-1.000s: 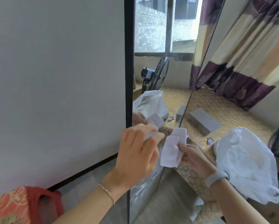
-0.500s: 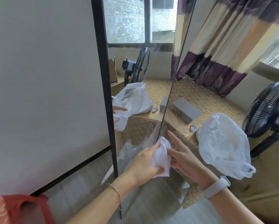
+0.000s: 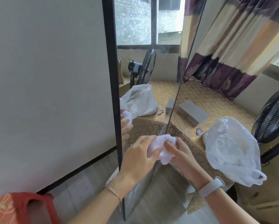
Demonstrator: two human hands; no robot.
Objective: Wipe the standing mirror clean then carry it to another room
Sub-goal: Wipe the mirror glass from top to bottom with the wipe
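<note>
1. The standing mirror is tall, with a thin black frame, and stands upright near the middle of the room, its left edge against the plain pale wall. Its glass reflects a window, a fan, a white bag and part of the patterned table.
2. A crumpled white cloth sits just in front of the mirror's lower right edge; whether it touches the glass I cannot tell.
3. The left hand is closed around the cloth's left side, thumb pressing into the folds.
4. The right hand grips the cloth's right side, fingers curled onto it.
5. To the right, a table with a gold patterned covering holds a flat grey box farther back and a white plastic bag nearer.
6. A black fan stands at the far right, with striped curtains behind.
</note>
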